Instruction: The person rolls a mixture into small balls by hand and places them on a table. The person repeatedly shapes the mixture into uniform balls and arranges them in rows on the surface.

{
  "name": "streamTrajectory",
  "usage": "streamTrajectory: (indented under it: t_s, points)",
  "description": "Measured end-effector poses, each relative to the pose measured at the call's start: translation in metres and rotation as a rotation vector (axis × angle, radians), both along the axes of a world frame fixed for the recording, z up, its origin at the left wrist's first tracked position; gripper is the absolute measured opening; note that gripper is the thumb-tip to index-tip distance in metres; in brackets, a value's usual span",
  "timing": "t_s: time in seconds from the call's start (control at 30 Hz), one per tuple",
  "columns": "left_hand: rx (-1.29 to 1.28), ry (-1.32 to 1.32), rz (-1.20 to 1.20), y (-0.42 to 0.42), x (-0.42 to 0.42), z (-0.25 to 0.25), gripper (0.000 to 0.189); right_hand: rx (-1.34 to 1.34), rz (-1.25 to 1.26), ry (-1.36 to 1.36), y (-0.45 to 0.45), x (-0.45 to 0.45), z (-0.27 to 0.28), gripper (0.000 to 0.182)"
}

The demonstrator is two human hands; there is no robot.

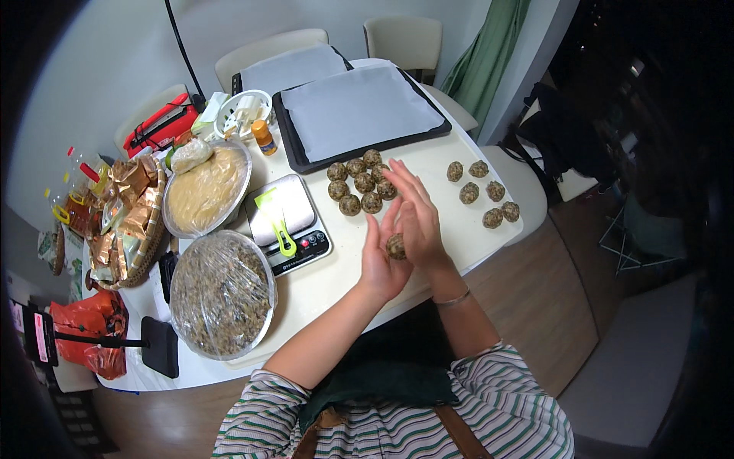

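Observation:
Between my two palms sits a rounded ball of speckled brown filling (395, 246). My left hand (383, 265) cups it from the left and below, fingers extended, while my right hand (423, 229) presses against it from the right. Just beyond my fingertips, a tight cluster of smooth filling balls (363, 182) rests on the cream board (321, 321). Several rougher lumps of filling (469, 193) lie apart on the right of the board. On the left, a bowl of the speckled filling (223, 292) is covered with plastic wrap.
A kitchen scale (298, 252) carries a green-handled scraper (281, 226). Behind it stand a wrapped bowl of dough (206, 192) and an orange-capped jar (264, 137). Paper-lined baking trays (361, 112) occupy the back. A wicker basket of packets (140, 252) and a phone stand (159, 347) are left.

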State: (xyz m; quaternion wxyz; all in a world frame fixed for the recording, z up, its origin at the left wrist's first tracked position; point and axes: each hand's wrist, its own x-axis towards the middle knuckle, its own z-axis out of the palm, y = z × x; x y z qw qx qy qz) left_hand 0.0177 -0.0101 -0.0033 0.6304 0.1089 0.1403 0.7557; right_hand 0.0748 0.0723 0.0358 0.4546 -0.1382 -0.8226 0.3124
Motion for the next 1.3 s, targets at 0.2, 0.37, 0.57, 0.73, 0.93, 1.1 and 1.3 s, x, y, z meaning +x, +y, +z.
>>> streamTrajectory:
  t_s: [0.2,0.37,0.57,0.73,0.93,1.1,1.3]
  points:
    - [0.036,0.11,0.325,0.011,-0.026,0.01,0.076,-0.135,0.169,0.065,-0.04,0.006,-0.034,0.047]
    - [-0.023,0.098,0.331,0.011,-0.032,0.007,0.077,-0.221,0.137,0.079,-0.06,0.009,-0.039,0.032]
    - [-0.009,-0.089,0.174,0.01,-0.02,0.012,0.078,-0.8,0.386,0.448,-0.036,-0.006,-0.017,0.047]
    - [0.12,-0.141,0.066,0.011,-0.02,0.011,0.079,-0.868,0.25,0.512,-0.023,-0.012,-0.001,0.036]
    - [-0.006,-0.113,0.237,0.011,-0.03,0.004,0.075,-0.1,0.186,-0.062,-0.044,0.001,-0.009,0.04]
    - [0.061,0.042,0.37,0.013,-0.016,0.002,0.07,0.285,-0.051,-0.256,-0.067,-0.01,0.018,0.048]
    - [0.016,-0.009,0.091,0.004,-0.017,0.007,0.071,0.007,-0.149,-0.16,-0.004,-0.007,-0.003,0.041]
